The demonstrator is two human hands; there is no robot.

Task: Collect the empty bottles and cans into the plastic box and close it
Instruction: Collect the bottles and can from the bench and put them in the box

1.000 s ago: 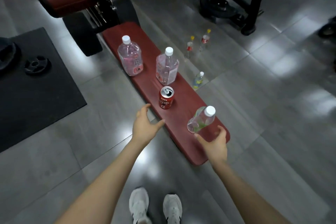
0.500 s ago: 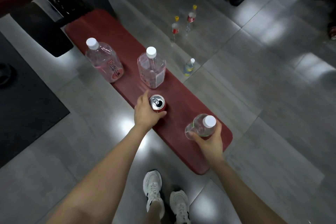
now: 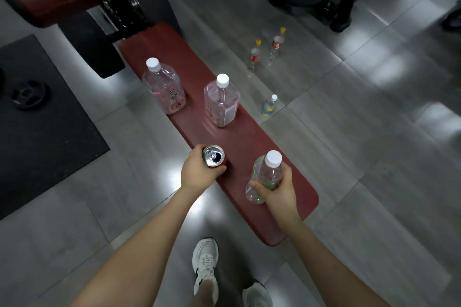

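my l hand [image 3: 198, 173] fingers wrapped round red can [image 3: 214, 156], r hand [image 3: 279, 190] fingers clamped on small clear bottle [image 3: 265, 176], both over red bench [image 3: 252, 139]; two big bottles [image 3: 220, 102] stand further back.

- bench [image 3: 249, 147]: dark red, plain
- can [image 3: 213, 156], 7 o'clock: red body, silver top
- small btl [image 3: 267, 177], 5 o'clock: clear, white cap, green label
- big btl A [image 3: 164, 87] 11 o'clock, big btl B [image 3: 220, 104] 12 o'clock: clear w/ pink tint, white caps
- floor btl A [image 3: 255, 56], floor btl B [image 3: 276, 43], 1 o'clock: yellow caps, red labels
- floor btl C [image 3: 269, 106], 2 o'clock: white cap, blue-yellow label
- floor [image 3: 361, 157]: grey tiles
- mat [image 3: 50, 132], 9 o'clock: black
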